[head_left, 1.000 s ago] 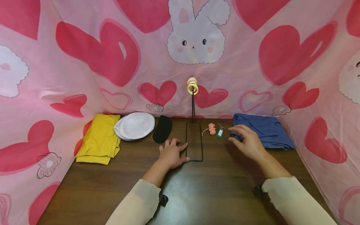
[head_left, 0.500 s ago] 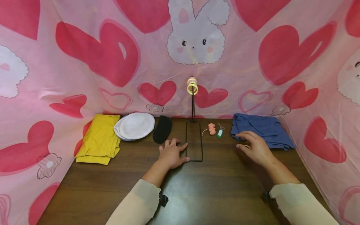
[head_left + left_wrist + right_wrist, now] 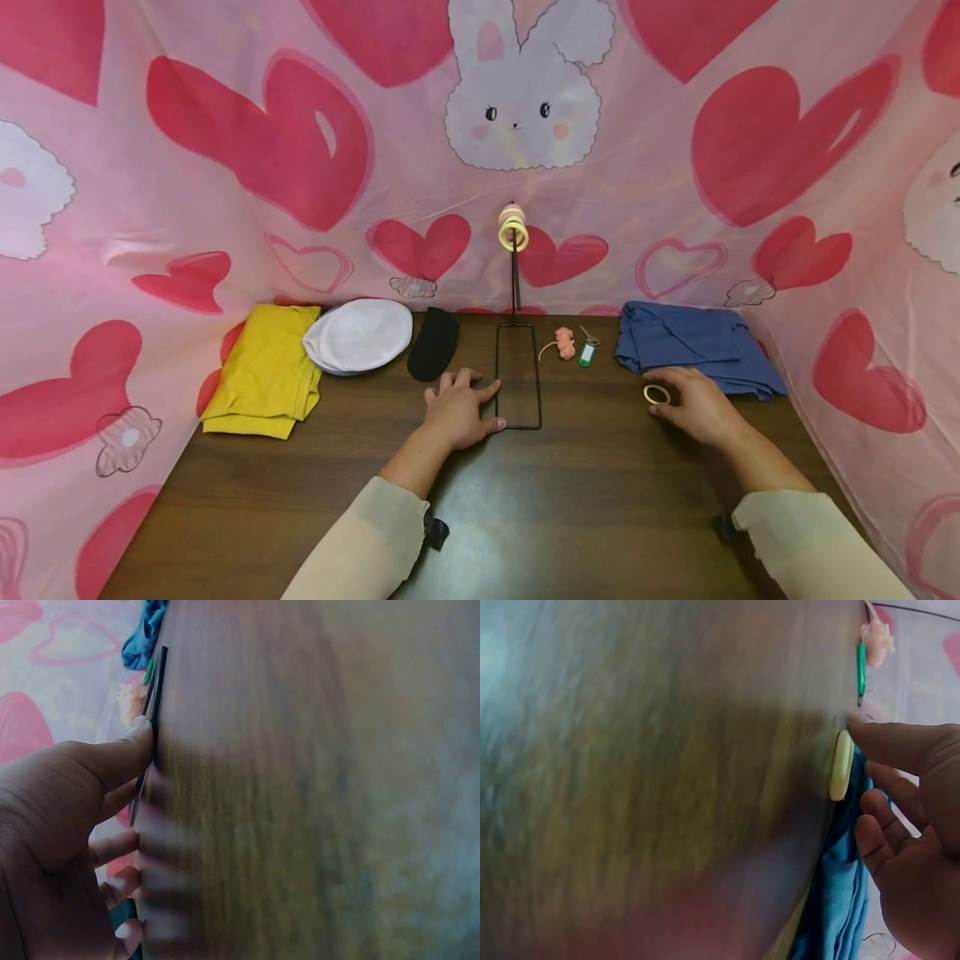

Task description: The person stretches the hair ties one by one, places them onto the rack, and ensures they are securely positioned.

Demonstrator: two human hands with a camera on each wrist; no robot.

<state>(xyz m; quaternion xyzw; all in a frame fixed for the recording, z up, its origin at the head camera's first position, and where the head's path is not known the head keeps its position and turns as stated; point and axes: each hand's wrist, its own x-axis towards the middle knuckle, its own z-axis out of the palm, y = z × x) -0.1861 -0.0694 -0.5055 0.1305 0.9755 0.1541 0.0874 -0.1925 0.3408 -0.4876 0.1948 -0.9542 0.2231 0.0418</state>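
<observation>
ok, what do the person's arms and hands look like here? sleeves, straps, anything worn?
Both arms wear long cream sleeves, the left sleeve and the right sleeve, ending at the wrists. A small black piece shows under each cuff: the left black piece and the right black piece; what they are cannot be told. The left hand and right hand are bare: no gloves, no rings visible.

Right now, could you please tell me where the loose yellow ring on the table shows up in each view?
Head: yellow ring lies right of centre, at the right hand, before the blue cloth.
Left wrist: not in it.
Right wrist: right of centre, edge-on, at the fingertips.
Shared landmark: the blue cloth and the green key tag.
</observation>
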